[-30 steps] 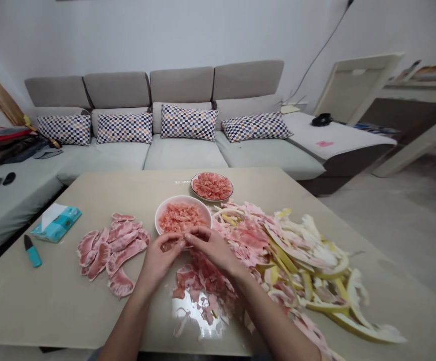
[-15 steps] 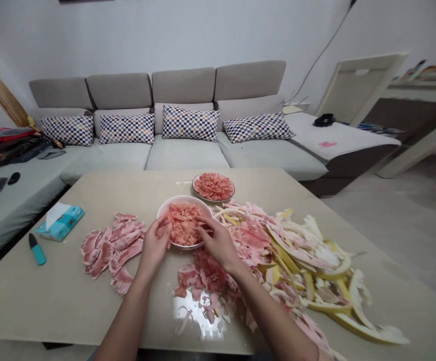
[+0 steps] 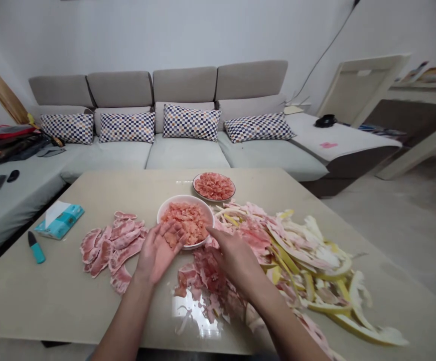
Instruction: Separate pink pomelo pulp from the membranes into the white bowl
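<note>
A white bowl (image 3: 160, 215) filled with loose pink pomelo flesh (image 3: 189, 220) stands before me on the table. My left hand (image 3: 161, 255) is at its near left rim, palm turned up and fingers loosely spread. A small piece of flesh shows at those fingers; whether it rests on them or lies in the bowl behind is unclear. Right of the bowl's near rim is my right hand (image 3: 238, 258), back upward, thumb apart from partly hidden fingers, above pink membrane scraps (image 3: 206, 273). Peeled pomelo segments (image 3: 114, 245) lie left of my left hand.
Behind the bowl stands a dark-rimmed plate (image 3: 213, 186) of pomelo flesh. Yellow-white peels (image 3: 315, 271) are heaped on the right. A tissue pack (image 3: 60, 220) and a teal-handled knife (image 3: 36, 248) lie at the left. Beyond the table runs a sofa (image 3: 187, 153).
My left hand has turned palm up and opened out near the bowl. My right hand has drawn back from over the bowl, toward me and to the right.
</note>
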